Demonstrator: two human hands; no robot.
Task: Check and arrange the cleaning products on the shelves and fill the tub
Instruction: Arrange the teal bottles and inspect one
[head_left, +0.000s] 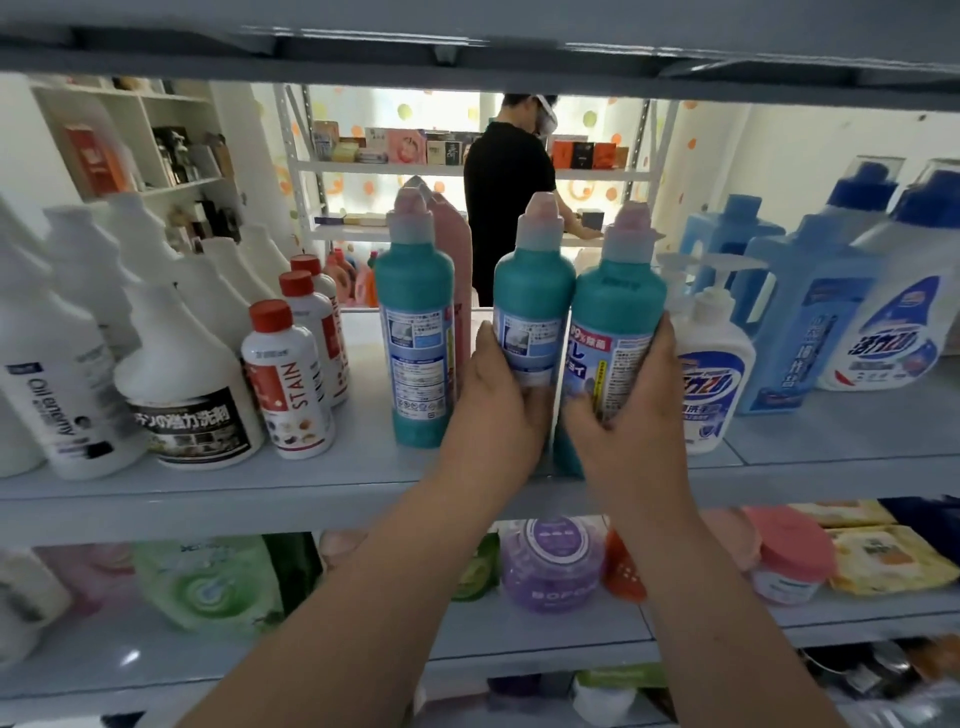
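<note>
Two bare arms reach up to a pale grey shelf (322, 483) crowded with cleaning products. The left hand (501, 410) grips the middle teal bottle (530, 306), its fingers (485, 338) curled around the bottle's left side. The right hand (636, 415) grips the right teal bottle (615, 306), its fingers (666, 338) wrapped around the right side and its thumb across the label. The two bottles stand upright at the shelf's front edge, touching side by side.

A third teal bottle (415, 332) stands free just to the left, with a pink bottle (460, 249) behind it. Further left are red-capped stain remover bottles (285, 379) and white spray bottles (182, 384). To the right are a white pump bottle (714, 374) and blue detergent jugs (810, 322).

On the lower shelf (727, 621) sit a purple jar (550, 566) and a green pouch (208, 582).
</note>
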